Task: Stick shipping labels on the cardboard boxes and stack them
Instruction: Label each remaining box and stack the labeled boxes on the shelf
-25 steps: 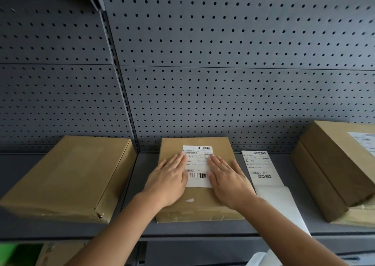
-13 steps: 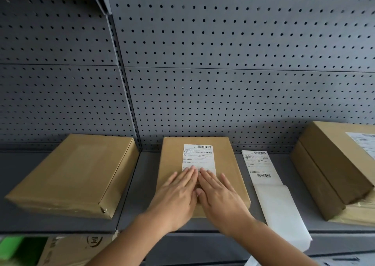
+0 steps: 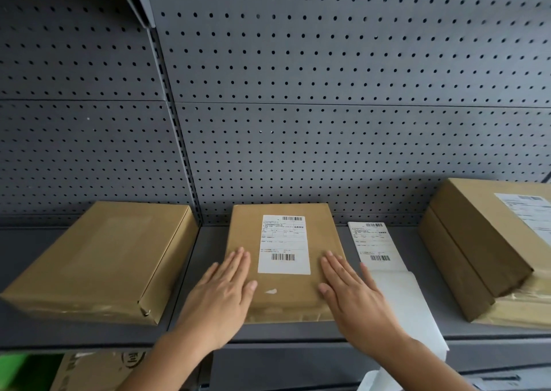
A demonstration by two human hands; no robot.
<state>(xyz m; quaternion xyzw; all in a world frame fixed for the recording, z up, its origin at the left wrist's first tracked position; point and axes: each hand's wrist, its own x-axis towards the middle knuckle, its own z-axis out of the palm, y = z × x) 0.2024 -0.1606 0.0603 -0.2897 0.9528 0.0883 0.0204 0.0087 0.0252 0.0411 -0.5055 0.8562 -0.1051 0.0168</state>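
A flat cardboard box (image 3: pixel 283 295) lies in the middle of the grey shelf (image 3: pixel 208 247). A white shipping label (image 3: pixel 284 244) with two barcodes is stuck on its top. My left hand (image 3: pixel 223 292) rests flat on the box's left edge, fingers together. My right hand (image 3: pixel 351 289) lies flat on its right edge. Neither hand holds anything, and the label shows uncovered between them. A strip of labels (image 3: pixel 372 241) lies on the shelf to the right of the box, its bare backing paper (image 3: pixel 408 304) hanging over the front edge.
An unlabelled cardboard box (image 3: pixel 98 256) sits on the shelf to the left. At the right, a labelled box (image 3: pixel 483 235) is stacked on another box (image 3: pixel 524 310). A grey pegboard wall (image 3: pixel 328 92) stands behind. More cardboard (image 3: pixel 95 369) shows below the shelf.
Both hands slid down the label towards me, met at its lower edge, then spread apart to the box's left and right edges. The label is now fully uncovered.
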